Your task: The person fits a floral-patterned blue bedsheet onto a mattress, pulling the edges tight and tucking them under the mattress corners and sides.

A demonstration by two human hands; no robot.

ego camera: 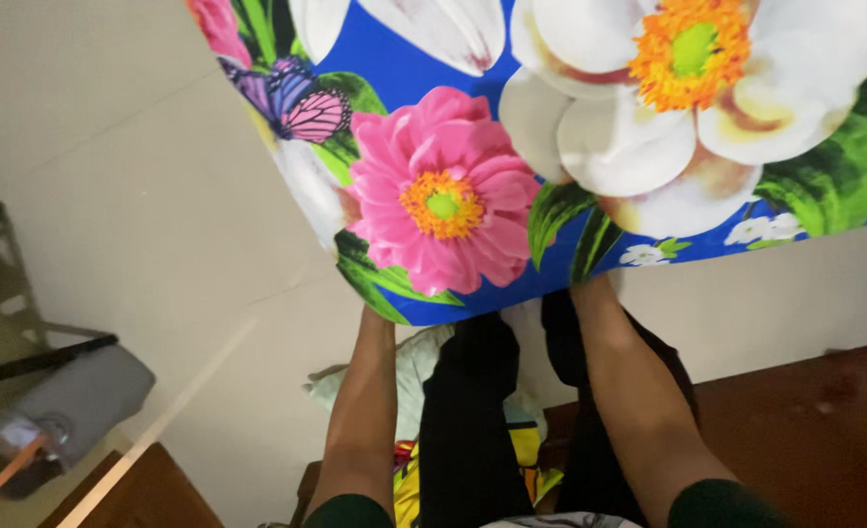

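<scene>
A large blue sheet (pixel 394 68) printed with pink and white flowers and a butterfly is spread out in front of me and fills the upper part of the view. My left forearm (pixel 360 411) rises to its lower edge near the pink flower. My right forearm (pixel 629 391) meets the same edge further right, below the white flower. Both hands are hidden behind the cloth, which hangs taut from where they meet it. My legs in black trousers (pixel 468 430) stand between my arms.
Pale beige floor tiles (pixel 140 196) lie below. At the left stands a dark metal frame with a grey padded thing (pixel 77 396). A dark brown wooden surface (pixel 805 430) is at the lower right. Crumpled white and yellow cloth (pixel 414 367) lies by my feet.
</scene>
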